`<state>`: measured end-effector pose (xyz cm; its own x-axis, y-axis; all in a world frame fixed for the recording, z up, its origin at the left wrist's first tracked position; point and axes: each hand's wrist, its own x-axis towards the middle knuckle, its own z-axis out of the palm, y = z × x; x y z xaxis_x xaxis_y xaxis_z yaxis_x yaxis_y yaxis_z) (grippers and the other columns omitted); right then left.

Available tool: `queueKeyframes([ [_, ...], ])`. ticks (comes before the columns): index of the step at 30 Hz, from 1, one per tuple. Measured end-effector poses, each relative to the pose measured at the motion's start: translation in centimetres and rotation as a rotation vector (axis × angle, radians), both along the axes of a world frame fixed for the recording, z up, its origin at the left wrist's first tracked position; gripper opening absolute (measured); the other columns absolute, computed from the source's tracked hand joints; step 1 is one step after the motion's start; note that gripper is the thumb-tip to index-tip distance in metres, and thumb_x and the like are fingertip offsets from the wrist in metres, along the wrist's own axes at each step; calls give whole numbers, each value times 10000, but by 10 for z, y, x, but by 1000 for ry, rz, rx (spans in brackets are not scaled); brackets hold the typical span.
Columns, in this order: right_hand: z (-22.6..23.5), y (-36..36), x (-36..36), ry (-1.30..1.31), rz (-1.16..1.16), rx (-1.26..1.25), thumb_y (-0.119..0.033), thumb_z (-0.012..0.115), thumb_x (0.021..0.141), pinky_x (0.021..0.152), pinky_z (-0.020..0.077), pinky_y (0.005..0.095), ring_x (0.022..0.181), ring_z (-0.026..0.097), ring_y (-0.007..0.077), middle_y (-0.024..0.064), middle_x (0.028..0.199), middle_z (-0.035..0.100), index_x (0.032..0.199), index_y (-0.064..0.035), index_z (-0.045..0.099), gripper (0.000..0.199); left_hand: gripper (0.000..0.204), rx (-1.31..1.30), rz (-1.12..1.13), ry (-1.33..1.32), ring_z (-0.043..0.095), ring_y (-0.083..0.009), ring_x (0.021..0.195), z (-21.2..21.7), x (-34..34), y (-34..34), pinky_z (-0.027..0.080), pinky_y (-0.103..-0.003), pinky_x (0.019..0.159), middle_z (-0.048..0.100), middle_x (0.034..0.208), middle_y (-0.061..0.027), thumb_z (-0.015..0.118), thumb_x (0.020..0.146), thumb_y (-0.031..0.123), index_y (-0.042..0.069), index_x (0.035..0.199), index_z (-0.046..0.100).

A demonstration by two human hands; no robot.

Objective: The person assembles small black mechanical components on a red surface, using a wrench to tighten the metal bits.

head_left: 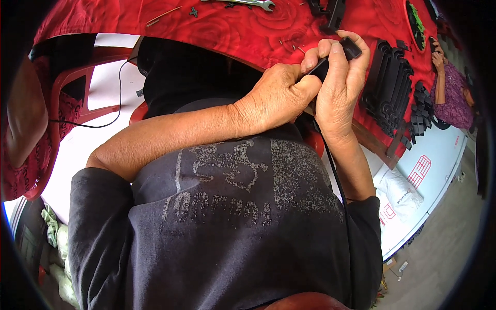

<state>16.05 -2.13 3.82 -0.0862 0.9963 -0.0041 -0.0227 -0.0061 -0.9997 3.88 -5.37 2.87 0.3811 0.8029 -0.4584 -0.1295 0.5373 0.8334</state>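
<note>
Head view: gripping an elongated black plastic piece [352, 48] between left hand [281, 92] and right hand [337, 85], apparently manipulating it, probably calling for steady finger pressure next.

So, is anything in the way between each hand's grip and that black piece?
No, nothing that shows. The left hand's grip and right hand's grip are directly on the black piece. The row of black parts lies to the right on the red cloth, not between.

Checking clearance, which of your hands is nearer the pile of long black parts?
Right. The right hand is just left of the pile; the left hand is farther left.
</note>
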Motion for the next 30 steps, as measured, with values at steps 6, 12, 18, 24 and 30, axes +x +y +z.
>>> queueKeyframes([
  [6, -2, 4, 3, 21, -14, -34, -77, 479, 1022, 638, 520, 287, 678, 565, 131, 52, 810, 520, 1235, -46, 376, 238, 343, 80, -53, -15, 569, -105, 560, -12, 1, 1, 466, -261, 521, 583, 644, -46, 440, 1001, 246, -20, 834, 578],
  [12, -5, 4, 14, 44, -34, -57, -102, 499, 1019, 693, 515, 344, 725, 554, 180, 79, 892, 545, 1215, -48, 431, 214, 242, 220, -148, 90, 619, -110, 710, -18, -10, -10, 531, -271, 662, 622, 792, -62, 481, 1050, 212, -23, 1065, 538],
  [18, -5, 3, 15, 50, -69, -65, -103, 496, 1023, 688, 509, 352, 730, 550, 178, 73, 888, 540, 1214, -64, 439, 204, 229, 164, -237, 60, 635, -116, 782, -14, -23, -16, 545, -283, 746, 628, 851, -69, 489, 1044, 179, -28, 1132, 529],
  [24, -4, 3, 15, 50, -60, -57, -112, 498, 1028, 700, 506, 356, 742, 549, 178, 72, 899, 537, 1207, -66, 446, 191, 222, 137, -244, 46, 639, -121, 785, -13, -24, -15, 547, -284, 750, 627, 850, -67, 493, 1035, 170, -28, 1128, 533],
  [30, -5, 2, 17, 48, -69, -59, -114, 501, 1029, 710, 505, 362, 744, 547, 180, 70, 899, 536, 1199, -63, 450, 184, 235, 133, -260, 37, 640, -122, 794, -15, -26, -15, 547, -284, 759, 633, 871, -71, 495, 1026, 159, -30, 1158, 538],
])
